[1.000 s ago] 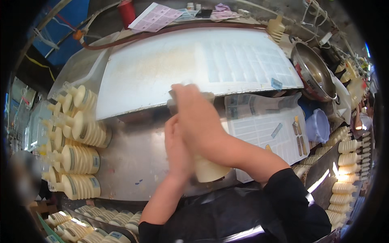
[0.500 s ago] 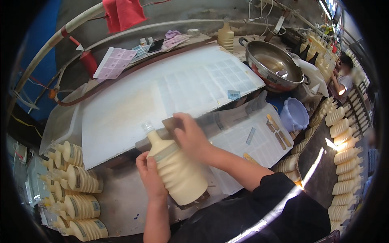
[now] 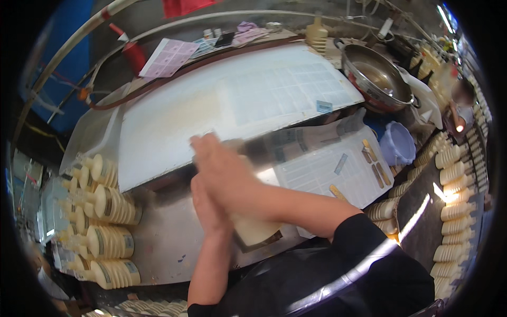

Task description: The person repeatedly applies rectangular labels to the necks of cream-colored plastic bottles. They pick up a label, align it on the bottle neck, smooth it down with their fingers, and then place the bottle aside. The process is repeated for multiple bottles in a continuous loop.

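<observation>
A cream plastic bottle [image 3: 256, 232] with a ribbed body lies tilted on the grey metal worktop [image 3: 169, 238], its base toward me. Its neck and upper side are hidden by my hands. My left hand [image 3: 210, 208] grips the bottle along its left side, partly covered by the other hand. Over the bottle's upper part lies my right hand [image 3: 227, 177], smeared by motion, so its fingers and anything in them cannot be made out.
White board [image 3: 174, 127] ahead; plastic sheet with labels and strips [image 3: 317, 164] right of the bottle. Cream bottles [image 3: 111, 206] are stacked at left, more [image 3: 457, 211] at right. Lilac bucket [image 3: 398, 142] and metal pan [image 3: 377, 74] stand far right. Another person [image 3: 462, 108] is beyond.
My right hand has swept left across the bottle, now covering its neck and part of my left hand. The brown flat piece it held no longer shows. The whole view has shifted slightly.
</observation>
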The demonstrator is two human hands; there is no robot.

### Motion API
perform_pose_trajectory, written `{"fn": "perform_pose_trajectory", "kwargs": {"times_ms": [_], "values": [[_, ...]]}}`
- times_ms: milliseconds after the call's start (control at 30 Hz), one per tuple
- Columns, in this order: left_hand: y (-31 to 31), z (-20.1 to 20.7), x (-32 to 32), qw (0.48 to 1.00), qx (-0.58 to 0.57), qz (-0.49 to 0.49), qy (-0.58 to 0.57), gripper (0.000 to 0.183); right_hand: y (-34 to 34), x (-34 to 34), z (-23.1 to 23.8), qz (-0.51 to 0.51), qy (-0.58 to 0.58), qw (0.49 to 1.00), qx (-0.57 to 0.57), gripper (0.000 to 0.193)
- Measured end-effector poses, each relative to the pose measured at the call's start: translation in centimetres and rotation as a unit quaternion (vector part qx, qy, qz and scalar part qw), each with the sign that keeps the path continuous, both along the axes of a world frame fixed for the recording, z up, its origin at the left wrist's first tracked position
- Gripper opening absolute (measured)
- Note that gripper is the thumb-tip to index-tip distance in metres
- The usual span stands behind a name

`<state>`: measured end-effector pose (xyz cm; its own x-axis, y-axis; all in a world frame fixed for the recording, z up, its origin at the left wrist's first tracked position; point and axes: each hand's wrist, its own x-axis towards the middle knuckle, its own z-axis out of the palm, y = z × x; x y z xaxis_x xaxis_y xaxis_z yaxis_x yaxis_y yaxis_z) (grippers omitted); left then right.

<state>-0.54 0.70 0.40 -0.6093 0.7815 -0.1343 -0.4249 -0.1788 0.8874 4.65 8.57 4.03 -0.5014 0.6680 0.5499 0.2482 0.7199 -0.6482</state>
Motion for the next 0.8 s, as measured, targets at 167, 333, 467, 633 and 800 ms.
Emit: {"fn": "perform_pose_trajectory", "kwargs": {"times_ms": [167, 333, 467, 633, 800], "values": [[-0.3, -0.3, -0.3, 1.000, 0.018, -0.020, -0.006, 0.041, 0.5, -0.1, 2.0, 0.016, -0.121, 0.992, -0.033, 0.029], [-0.1, -2.3, -1.3, 0.993, -0.051, -0.012, 0.106, 0.029, 3.9, 6.4, -0.1, -0.020, -0.031, 0.991, -0.132, 0.049], [-0.4, -2.0, -1.3, 0.998, -0.030, -0.025, 0.047, 0.028, 8.7, 13.9, -3.5, -0.080, 0.113, 0.968, -0.207, 0.032], [-0.7, -1.1, -0.6, 0.999, -0.029, 0.011, 0.027, 0.025, 11.5, 21.6, -3.4, -0.289, -0.021, 0.956, -0.043, 0.017], [-1.9, -1.6, -0.7, 0.999, -0.023, 0.025, 0.022, 0.022, 13.6, 22.6, -3.7, -0.304, -0.191, 0.919, 0.163, 0.026]]}}
